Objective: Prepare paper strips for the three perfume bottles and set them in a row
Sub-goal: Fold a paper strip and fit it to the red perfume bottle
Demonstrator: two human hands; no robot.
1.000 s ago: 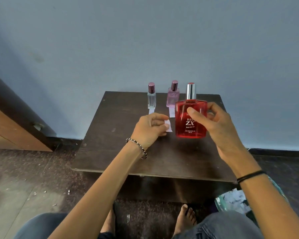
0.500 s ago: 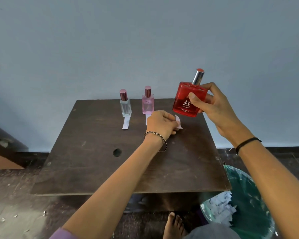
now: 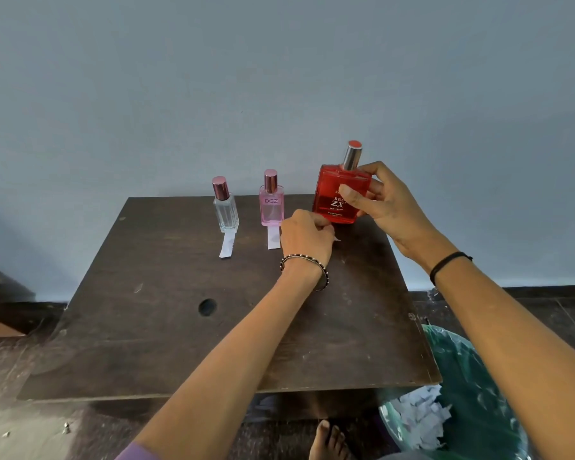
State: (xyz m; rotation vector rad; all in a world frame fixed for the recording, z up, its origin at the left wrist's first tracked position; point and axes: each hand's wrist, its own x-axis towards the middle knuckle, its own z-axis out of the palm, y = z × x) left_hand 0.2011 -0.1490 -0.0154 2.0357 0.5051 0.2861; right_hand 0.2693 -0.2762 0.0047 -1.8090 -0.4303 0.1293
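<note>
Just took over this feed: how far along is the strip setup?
Done: the clear bottle and pink bottle stand on the table, a paper strip lying before each. In hand: the right hand holds the red bottle, the left hand pinches a third strip beside it. Left: set both down in the row.

A: Where is there room on the table (image 3: pixel 140 343)?
B: The bare wood filling the lower left and centre of the frame, marked only by a round hole (image 3: pixel 207 307).
A: And the far edge?
B: Crowded. The clear bottle (image 3: pixel 225 214) and pink bottle (image 3: pixel 272 209) stand upright, a narrow gap between them, paper strips (image 3: pixel 227 245) lying in front. Right of them the left hand (image 3: pixel 306 237), pinching a third strip (image 3: pixel 337 240), and the right hand (image 3: pixel 392 207) gripping the red bottle (image 3: pixel 329 194) block the way.
A: Lower right?
B: A green-lined bin (image 3: pixel 465 400) sits beside the table's corner.
</note>
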